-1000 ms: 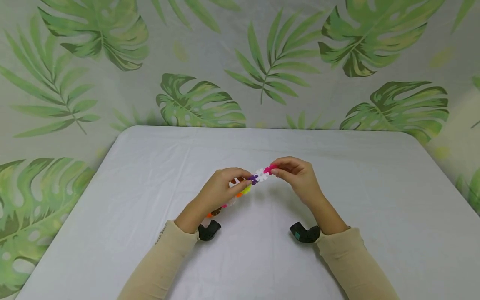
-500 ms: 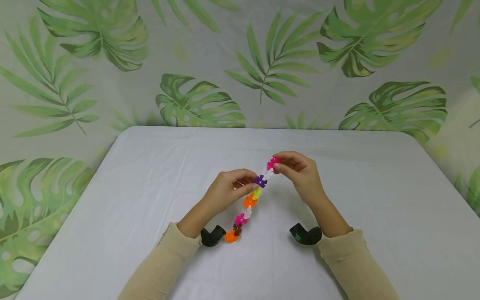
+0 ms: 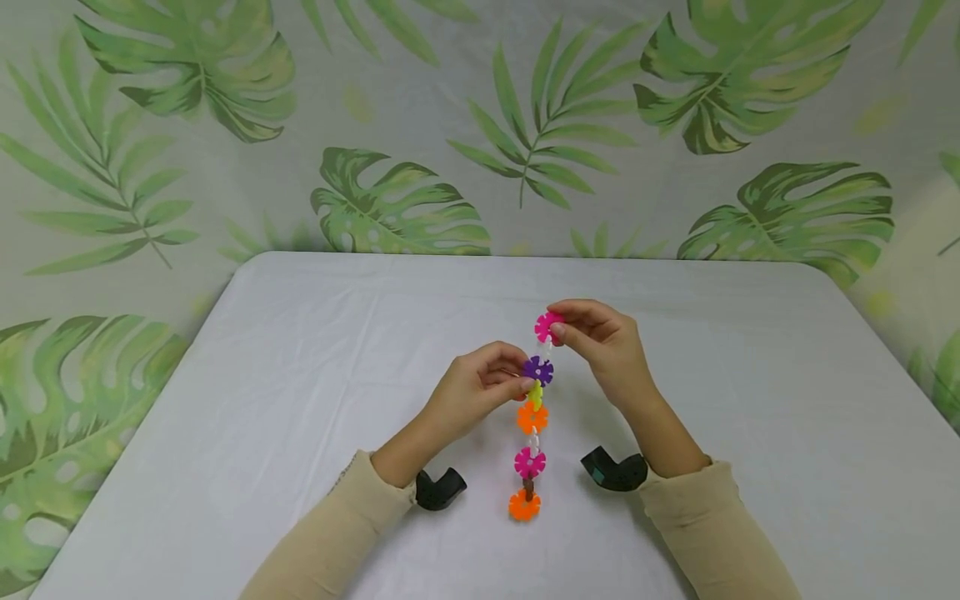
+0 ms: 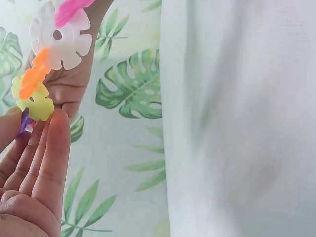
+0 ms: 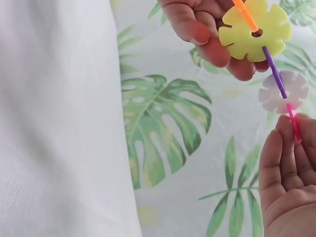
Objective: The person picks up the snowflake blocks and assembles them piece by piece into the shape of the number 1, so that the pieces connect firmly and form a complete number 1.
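A chain of interlocking plastic snowflake discs (image 3: 532, 417) runs nearly straight toward the person above the table. Its far end is a pink disc (image 3: 546, 327), pinched between thumb and fingers of my right hand (image 3: 603, 350). Then come a white, a purple (image 3: 538, 371) and a yellow disc (image 3: 535, 395). Around the purple disc, my left hand (image 3: 476, 387) pinches the chain with thumb and fingertips. Below hang orange, white, pink and brown discs, ending in an orange disc (image 3: 524, 505). In the right wrist view, the yellow disc (image 5: 256, 30) and the white disc (image 5: 284, 92) show face-on.
A white cloth covers the table (image 3: 300, 333). Behind it hangs a leaf-patterned backdrop (image 3: 405, 200). Black wrist cameras (image 3: 441, 489) sit at both wrists, the right one (image 3: 613, 469) just right of the chain. Beige sleeves cover both forearms.
The chain has swung from slanting under the left hand to nearly straight, its near end moving right. My left hand has shifted right and slightly nearer; the right hand rose a little.
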Demonstrator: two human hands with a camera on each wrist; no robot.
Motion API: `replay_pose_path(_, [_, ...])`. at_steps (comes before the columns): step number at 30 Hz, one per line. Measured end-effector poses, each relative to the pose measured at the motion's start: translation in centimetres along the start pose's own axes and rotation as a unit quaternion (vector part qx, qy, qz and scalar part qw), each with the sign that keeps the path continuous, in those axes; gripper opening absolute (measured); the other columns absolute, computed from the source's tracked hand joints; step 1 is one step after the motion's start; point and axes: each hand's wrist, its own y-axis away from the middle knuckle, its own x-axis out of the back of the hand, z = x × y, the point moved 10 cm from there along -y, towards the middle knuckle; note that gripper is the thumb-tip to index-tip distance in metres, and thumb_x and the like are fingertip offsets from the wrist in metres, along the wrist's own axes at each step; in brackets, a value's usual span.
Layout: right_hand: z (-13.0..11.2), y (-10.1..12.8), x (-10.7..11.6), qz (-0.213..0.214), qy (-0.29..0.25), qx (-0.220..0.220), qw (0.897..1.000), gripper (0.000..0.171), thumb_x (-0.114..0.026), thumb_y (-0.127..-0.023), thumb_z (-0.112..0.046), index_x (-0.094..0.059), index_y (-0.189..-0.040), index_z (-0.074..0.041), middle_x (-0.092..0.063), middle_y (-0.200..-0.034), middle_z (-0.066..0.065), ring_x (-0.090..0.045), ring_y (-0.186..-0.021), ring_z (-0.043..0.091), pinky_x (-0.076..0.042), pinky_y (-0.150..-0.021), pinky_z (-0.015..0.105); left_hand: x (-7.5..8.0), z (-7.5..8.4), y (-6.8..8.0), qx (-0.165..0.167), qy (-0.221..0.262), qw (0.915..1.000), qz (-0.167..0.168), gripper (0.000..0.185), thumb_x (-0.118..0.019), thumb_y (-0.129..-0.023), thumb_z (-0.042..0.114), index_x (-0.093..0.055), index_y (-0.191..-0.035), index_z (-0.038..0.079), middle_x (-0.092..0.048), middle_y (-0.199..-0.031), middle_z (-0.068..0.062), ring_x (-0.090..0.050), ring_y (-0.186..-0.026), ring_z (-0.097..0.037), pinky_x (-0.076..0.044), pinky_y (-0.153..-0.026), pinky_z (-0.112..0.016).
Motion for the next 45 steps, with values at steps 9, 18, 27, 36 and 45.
replay_pose_path(9, [2.2,0.0,-0.1,-0.015,-0.002,-0.022,1.0,0.019,-0.053,-0.078,0.002,-0.055,-0.096,0.006,-0.057,-0.084,0.012,-0.054,-0.07,0.022,-0.046,-0.067,0.029,-0.4,-2.7,-0.2,0.038,0.051,0.998,0.005,0.026,-0.056,-0.076,0.0,-0.047,-0.101,-0.001,-0.056,-0.086,-0.015,-0.058,-0.071,-0.029,-0.047,-0.062,-0.037])
replay_pose_path(18, [4.7,0.3,0.0,-0.026,0.016,-0.062,0.998,0.021,-0.054,-0.079,-0.004,-0.056,-0.099,0.002,-0.055,-0.085,0.014,-0.053,-0.062,0.025,-0.047,-0.062,0.03,-0.4,-4.7,-0.4,0.058,0.056,0.9968,0.003,0.029,-0.055,-0.077,0.0,-0.048,-0.105,0.001,-0.056,-0.09,-0.018,-0.058,-0.073,-0.029,-0.048,-0.06,-0.034])
replay_pose_path(27, [4.7,0.6,-0.8,-0.064,0.047,-0.105,0.991,0.025,-0.049,-0.082,-0.002,-0.052,-0.106,0.004,-0.055,-0.094,0.016,-0.055,-0.071,0.023,-0.046,-0.069,0.029,-0.9,-6.4,-0.4,0.081,0.087,0.9926,-0.023,0.028,-0.052,-0.079,0.0,-0.046,-0.106,-0.003,-0.056,-0.09,-0.021,-0.053,-0.077,-0.037,-0.045,-0.066,-0.042])
replay_pose_path(36, [7.5,1.0,-0.6,-0.067,0.056,-0.138,0.987,0.024,-0.051,-0.081,-0.001,-0.054,-0.104,0.002,-0.055,-0.097,0.015,-0.055,-0.072,0.025,-0.046,-0.068,0.029,-1.2,-7.4,-0.2,0.1,0.097,0.9898,-0.029,0.029,-0.052,-0.078,-0.003,-0.045,-0.106,-0.007,-0.054,-0.088,-0.024,-0.053,-0.077,-0.038,-0.045,-0.067,-0.042])
replay_pose_path(45, [10.3,1.5,-0.2,-0.075,0.097,-0.155,0.98,0.023,-0.054,-0.08,-0.007,-0.057,-0.102,-0.003,-0.058,-0.092,0.011,-0.055,-0.069,0.019,-0.045,-0.065,0.027,-1.7,-8.7,-0.1,0.132,0.092,0.9863,-0.04,0.03,-0.052,-0.078,-0.004,-0.044,-0.106,-0.008,-0.055,-0.086,-0.027,-0.055,-0.078,-0.035,-0.046,-0.067,-0.037])
